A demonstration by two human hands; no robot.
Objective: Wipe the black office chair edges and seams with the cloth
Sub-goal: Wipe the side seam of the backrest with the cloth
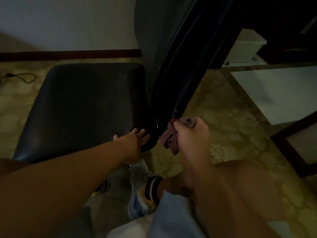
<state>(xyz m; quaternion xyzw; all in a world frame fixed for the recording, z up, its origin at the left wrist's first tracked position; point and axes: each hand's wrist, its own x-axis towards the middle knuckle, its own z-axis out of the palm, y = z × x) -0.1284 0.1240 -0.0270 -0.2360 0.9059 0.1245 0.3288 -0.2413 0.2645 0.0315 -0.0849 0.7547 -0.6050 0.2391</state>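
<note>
A black padded office chair with a smooth leather-like seat [82, 107] stands on a patterned yellowish carpet [223, 117], its tall backrest [173, 54] rising on the right side of the seat toward the top of the view. The left hand [135, 141] lies with straight, spread fingers flat on the seat's near right corner, its grip released and holding nothing. The right hand [190, 134] has its fingers curled tight round a crumpled dull purple-brown cloth [171, 136], which bunches out to the left of the fist and hangs a little below it. The cloth is pressed at the bottom end of the backrest's near edge, just where that edge meets the back of the seat, and touches the black upholstery there. Below the hands a foot in a pale blue and yellow sneaker [139, 194] with a black-and-white striped sock [152, 188] rests on the carpet. A black cable [22, 78] lies looped on the floor at the far left, near a dark skirting board [68, 54]. A white plastic box [243, 48] sits under dark furniture at the upper right.
</note>
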